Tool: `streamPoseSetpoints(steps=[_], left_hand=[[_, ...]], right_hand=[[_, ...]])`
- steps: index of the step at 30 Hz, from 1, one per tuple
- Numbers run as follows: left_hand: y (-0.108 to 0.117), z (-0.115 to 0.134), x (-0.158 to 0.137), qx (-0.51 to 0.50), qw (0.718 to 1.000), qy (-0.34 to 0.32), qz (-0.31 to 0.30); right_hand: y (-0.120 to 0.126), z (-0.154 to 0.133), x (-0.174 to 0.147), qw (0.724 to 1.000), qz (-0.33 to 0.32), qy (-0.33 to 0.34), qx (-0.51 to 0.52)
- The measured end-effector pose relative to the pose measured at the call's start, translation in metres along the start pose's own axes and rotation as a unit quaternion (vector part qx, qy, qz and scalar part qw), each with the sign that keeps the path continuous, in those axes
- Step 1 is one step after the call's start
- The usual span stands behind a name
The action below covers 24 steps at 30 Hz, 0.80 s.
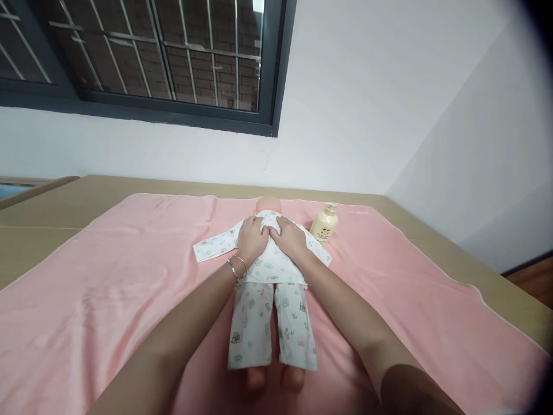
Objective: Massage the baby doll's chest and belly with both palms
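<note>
While doll point(273, 275) lies on pink blanket point(133, 259), hands point(252, 238) point(291, 237) rest flat, unclenched, on shirt point(275, 256).

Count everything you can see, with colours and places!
Doll: 1, pinkish, on blanket
Shirt: 1, printed white, on doll
Trousers: 1 pair, printed white, on its legs
Bottle: 1, pale yellow, right of doll
Blanket: 1, pink, under doll
Surface: 1, tan, under blanket
Window: 1, dark frame, upper left
Walls: 2, white, behind and right
Patch: 1, blue, far left
Strip: 1, brown, far right
Bracelet: number unclear, silver, left wrist
Left hand: 1, on shirt
Right hand: 1, on shirt
</note>
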State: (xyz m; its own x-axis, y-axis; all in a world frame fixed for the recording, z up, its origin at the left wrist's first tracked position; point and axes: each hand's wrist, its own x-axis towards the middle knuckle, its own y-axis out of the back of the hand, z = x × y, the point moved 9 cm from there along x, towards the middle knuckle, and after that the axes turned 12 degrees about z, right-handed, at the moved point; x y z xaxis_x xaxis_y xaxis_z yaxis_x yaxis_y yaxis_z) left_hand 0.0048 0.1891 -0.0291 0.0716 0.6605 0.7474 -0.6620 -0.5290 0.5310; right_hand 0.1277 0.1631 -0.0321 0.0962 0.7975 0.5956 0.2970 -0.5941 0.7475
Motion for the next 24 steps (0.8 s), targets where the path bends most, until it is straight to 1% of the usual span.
streamPoseSetpoints(steps=[2,5,8,10,13,16,18,21,24], left_hand=[[-0.007,-0.002,0.001,0.006,1.0,-0.004,-0.025],[-0.017,-0.001,0.001,0.004,0.998,-0.034,-0.06],[-0.02,0.003,0.0,-0.011,0.995,-0.062,-0.078],[-0.016,0.005,-0.001,-0.02,0.996,-0.06,-0.067],[-0.004,0.008,-0.002,-0.023,0.998,-0.044,-0.026],[0.004,0.008,-0.005,-0.004,1.0,-0.025,0.005],[0.006,0.005,-0.005,0.013,1.0,-0.006,0.013],[-0.002,0.001,-0.003,0.025,1.0,-0.008,-0.017],[-0.013,0.0,-0.001,0.019,0.998,-0.023,-0.062]], right_hand=[[-0.006,0.002,0.002,1.0,-0.017,0.009,0.014],[-0.013,0.003,0.005,0.998,-0.047,0.031,0.029],[-0.015,0.001,0.006,0.996,-0.063,0.052,0.031],[-0.013,-0.003,0.004,0.996,-0.064,0.062,0.022],[-0.005,-0.01,0.0,0.997,-0.048,0.063,-0.004],[0.001,-0.014,-0.004,0.998,-0.039,0.04,-0.026],[0.001,-0.012,-0.005,0.998,-0.042,0.019,-0.031],[-0.002,-0.006,-0.001,0.998,-0.054,0.006,-0.02],[-0.008,-0.002,0.005,0.998,-0.065,0.027,0.005]])
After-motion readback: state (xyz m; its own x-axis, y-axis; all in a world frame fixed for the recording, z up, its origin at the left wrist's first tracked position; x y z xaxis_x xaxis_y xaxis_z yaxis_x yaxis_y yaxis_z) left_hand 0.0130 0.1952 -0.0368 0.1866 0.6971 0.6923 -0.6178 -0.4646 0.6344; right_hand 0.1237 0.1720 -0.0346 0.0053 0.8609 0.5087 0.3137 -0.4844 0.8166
